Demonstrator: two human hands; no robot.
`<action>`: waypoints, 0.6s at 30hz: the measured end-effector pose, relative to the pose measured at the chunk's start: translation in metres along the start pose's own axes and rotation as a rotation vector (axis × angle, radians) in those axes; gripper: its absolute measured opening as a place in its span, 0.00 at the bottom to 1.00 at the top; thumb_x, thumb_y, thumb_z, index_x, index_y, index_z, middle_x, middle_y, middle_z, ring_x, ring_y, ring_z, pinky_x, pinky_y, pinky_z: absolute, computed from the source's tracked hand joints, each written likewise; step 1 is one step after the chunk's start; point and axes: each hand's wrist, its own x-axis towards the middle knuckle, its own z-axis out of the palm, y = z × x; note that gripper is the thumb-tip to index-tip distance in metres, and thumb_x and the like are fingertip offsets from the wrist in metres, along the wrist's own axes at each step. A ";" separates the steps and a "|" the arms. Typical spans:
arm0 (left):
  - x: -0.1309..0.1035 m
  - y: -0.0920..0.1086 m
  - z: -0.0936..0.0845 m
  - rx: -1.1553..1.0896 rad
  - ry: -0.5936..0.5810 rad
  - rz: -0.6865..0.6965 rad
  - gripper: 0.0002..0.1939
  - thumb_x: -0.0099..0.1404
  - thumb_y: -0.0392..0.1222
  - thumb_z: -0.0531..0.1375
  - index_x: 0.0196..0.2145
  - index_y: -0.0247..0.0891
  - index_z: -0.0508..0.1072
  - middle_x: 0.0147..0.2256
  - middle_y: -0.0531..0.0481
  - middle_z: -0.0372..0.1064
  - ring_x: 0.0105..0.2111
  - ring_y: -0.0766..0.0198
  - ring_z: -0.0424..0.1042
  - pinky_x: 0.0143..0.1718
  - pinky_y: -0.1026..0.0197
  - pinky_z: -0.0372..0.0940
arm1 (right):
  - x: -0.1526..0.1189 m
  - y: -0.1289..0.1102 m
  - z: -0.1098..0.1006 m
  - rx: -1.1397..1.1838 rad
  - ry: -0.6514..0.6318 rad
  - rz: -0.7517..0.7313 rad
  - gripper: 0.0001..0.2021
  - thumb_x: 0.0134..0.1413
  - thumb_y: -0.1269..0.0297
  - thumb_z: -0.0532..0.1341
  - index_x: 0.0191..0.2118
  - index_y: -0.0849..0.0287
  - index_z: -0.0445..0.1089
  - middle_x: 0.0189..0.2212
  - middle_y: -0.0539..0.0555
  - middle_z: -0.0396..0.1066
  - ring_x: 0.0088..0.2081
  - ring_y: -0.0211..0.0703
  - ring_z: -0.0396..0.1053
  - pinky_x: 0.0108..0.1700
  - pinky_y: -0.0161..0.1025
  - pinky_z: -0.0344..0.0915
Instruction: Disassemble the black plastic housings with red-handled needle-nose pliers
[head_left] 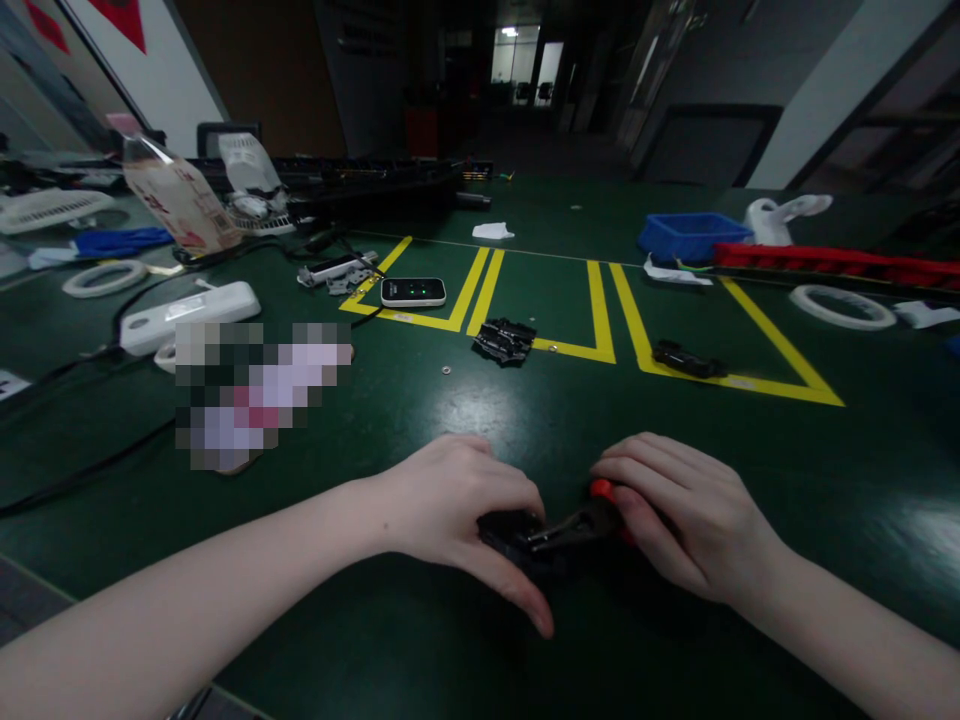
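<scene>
My left hand (pixel 454 505) is closed around a small black part (pixel 510 530) low over the front of the green table (pixel 360 620). Its thumb reaches out along the near side of the part. In my right hand (pixel 690 515) are pliers (pixel 577 528) with red handles, fingers wrapped round the grips. The jaws point left and meet the black part; whether they grip it is too dark to tell. Beyond my hands lies a cluster of black pieces (pixel 505 341), with a small metal ring (pixel 446 370) to its left. Another black piece (pixel 688 358) rests on yellow tape farther right.
Yellow tape (pixel 536 346) marks areas on the table. A white-edged device (pixel 413 292) lies at the left marking. Farther left are a power strip (pixel 191 315), a bottle (pixel 176 195) and black cables. A blue bin (pixel 691 238) and red strip (pixel 832 265) occupy the right back.
</scene>
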 end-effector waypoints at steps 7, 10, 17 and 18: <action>0.002 0.007 -0.001 0.320 0.070 -0.164 0.28 0.60 0.68 0.61 0.34 0.36 0.73 0.28 0.54 0.75 0.28 0.64 0.73 0.31 0.59 0.52 | 0.002 0.004 0.000 -0.035 -0.007 0.123 0.10 0.66 0.67 0.50 0.37 0.59 0.67 0.31 0.54 0.70 0.31 0.41 0.67 0.30 0.40 0.63; 0.002 0.012 -0.001 0.319 0.062 -0.230 0.28 0.61 0.68 0.60 0.36 0.36 0.74 0.31 0.52 0.76 0.29 0.62 0.74 0.31 0.59 0.54 | 0.001 0.006 0.000 -0.042 -0.027 0.143 0.11 0.66 0.66 0.50 0.37 0.58 0.68 0.31 0.54 0.70 0.30 0.41 0.67 0.30 0.40 0.64; 0.002 0.018 -0.003 0.095 0.097 -0.372 0.19 0.63 0.52 0.62 0.49 0.40 0.73 0.41 0.49 0.78 0.37 0.57 0.76 0.38 0.57 0.63 | 0.003 0.018 -0.004 -0.154 -0.004 0.150 0.09 0.65 0.66 0.51 0.36 0.58 0.67 0.30 0.55 0.70 0.29 0.42 0.67 0.29 0.40 0.64; 0.003 0.019 -0.004 0.040 0.100 -0.398 0.20 0.63 0.50 0.62 0.51 0.41 0.73 0.42 0.49 0.77 0.38 0.57 0.76 0.38 0.57 0.64 | 0.004 0.019 -0.005 -0.170 -0.007 0.149 0.10 0.65 0.66 0.51 0.35 0.58 0.67 0.29 0.55 0.70 0.29 0.42 0.67 0.29 0.40 0.64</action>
